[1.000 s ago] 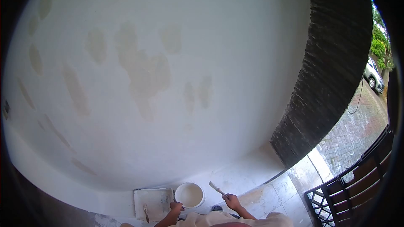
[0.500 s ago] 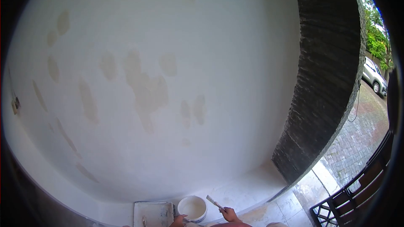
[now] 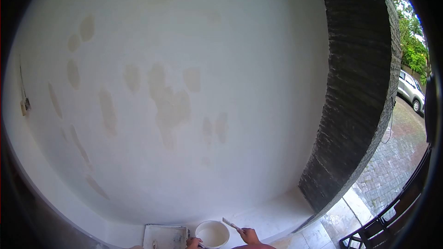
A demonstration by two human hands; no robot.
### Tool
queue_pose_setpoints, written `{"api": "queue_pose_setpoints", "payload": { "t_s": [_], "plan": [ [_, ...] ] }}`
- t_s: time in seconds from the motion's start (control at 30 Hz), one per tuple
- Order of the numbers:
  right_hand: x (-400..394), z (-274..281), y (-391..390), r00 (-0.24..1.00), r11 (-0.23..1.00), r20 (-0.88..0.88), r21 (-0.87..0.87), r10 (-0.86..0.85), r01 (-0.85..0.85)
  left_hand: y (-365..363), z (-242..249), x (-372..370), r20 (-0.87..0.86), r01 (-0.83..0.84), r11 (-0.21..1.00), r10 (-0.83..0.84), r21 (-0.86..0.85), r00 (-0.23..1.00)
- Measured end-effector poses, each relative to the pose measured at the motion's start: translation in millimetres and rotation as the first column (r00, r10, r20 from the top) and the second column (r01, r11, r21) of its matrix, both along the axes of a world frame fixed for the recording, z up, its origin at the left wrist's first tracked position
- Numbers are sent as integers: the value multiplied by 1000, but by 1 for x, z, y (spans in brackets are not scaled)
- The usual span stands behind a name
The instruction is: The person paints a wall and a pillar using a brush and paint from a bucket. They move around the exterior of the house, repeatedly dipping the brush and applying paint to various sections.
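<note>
Nearby, tray (image 3: 174,234) beside bucket (image 3: 213,222).

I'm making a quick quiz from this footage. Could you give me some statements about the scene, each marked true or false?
1. The right hand holds a brush. True.
2. The left hand is by the rim of the bucket. True.
3. The bucket stands alone. False: a tray lies to its left.
4. The brush tip is dipped in the bucket. False: it shows outside the rim.
5. The wall bears beige patches. True.
6. No vehicle shows outside. False: a pale car stands at far right.
</note>
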State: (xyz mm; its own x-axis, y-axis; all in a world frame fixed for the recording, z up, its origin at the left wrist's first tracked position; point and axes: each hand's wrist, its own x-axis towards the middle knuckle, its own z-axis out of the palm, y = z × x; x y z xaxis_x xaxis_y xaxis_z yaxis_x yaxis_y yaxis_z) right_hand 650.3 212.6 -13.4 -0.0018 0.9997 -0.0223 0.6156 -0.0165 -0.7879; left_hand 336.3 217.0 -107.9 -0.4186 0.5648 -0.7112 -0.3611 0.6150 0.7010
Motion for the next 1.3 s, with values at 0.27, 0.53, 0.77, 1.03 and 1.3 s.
{"api": "queue_pose_setpoints", "payload": {
  "t_s": [0.27, 0.53, 0.77, 1.03, 1.3],
  "plan": [
    [-4, 86, -14, 963, 965, 109, 64, 247, -255, -37, 42, 8, -3, 50, 991, -50, 125, 999],
    [-55, 80, -33, 864, 947, 396, -50, 310, -317, -68, 81, 39, -119, 198, 974, -185, 110, 976],
    [-79, 56, -77, 846, 947, 434, -62, 309, -314, -113, 150, 64, -19, 254, 960, -253, 120, 967],
    [-98, 62, -147, 828, 942, 459, -66, 322, -330, -201, 155, 51, 116, 103, 975, -127, 196, 985],
    [-91, 181, -215, 886, 949, 359, 4, 294, -316, -301, 206, 33, 117, -17, 967, -13, 255, 993]
  ]
}}
